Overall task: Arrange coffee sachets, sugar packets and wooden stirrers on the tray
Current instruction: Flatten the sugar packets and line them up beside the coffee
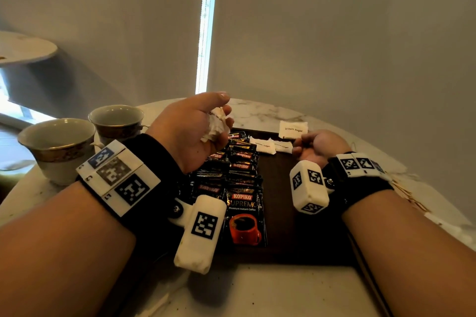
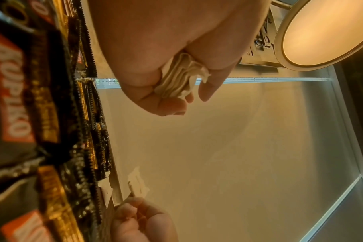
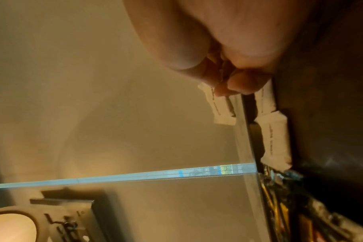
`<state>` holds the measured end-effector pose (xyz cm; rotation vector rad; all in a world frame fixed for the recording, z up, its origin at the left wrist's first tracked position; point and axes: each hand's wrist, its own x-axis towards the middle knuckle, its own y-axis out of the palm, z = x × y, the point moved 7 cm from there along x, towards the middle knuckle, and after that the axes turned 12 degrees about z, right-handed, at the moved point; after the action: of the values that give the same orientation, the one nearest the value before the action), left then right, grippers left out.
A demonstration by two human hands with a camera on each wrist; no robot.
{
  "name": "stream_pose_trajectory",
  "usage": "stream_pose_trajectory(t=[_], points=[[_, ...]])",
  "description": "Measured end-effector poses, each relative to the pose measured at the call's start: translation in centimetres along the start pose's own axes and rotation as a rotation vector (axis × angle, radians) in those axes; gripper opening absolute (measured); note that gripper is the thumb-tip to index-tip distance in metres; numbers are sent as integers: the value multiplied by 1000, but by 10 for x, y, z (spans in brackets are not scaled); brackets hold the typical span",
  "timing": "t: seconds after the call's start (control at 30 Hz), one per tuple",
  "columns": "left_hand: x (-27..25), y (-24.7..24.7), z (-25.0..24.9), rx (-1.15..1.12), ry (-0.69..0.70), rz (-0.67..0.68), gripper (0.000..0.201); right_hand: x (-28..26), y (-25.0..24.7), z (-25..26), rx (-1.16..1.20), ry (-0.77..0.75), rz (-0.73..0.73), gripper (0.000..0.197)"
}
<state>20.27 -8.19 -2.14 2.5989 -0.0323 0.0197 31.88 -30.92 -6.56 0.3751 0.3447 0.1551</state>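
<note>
Left hand grips bunch of white paper sugar packets above dark wooden tray. Right hand pinches 1 packet. Loose bunch may spill, scatter black coffee sachets.

On the tray, coffee sachets lie along its left side, two sugar packets near its far edge, a third packet past that edge, and two cups left of it.
</note>
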Motion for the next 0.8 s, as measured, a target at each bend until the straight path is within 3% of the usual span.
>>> stream_pose_trajectory(t=[0.13,0.3,0.53,0.8], points=[[-1,2,1,13,-8,-5,20,8,-12,-10,-133,115,-16,15],[-1,2,2,5,-39,-3,20,7,-14,-14,-194,155,-17,21],[-2,3,2,-33,-54,1,16,8,-13,-13,-256,122,-14,38],[-2,2,2,-29,-57,-11,15,4,-5,-13,-195,51,28,33]])
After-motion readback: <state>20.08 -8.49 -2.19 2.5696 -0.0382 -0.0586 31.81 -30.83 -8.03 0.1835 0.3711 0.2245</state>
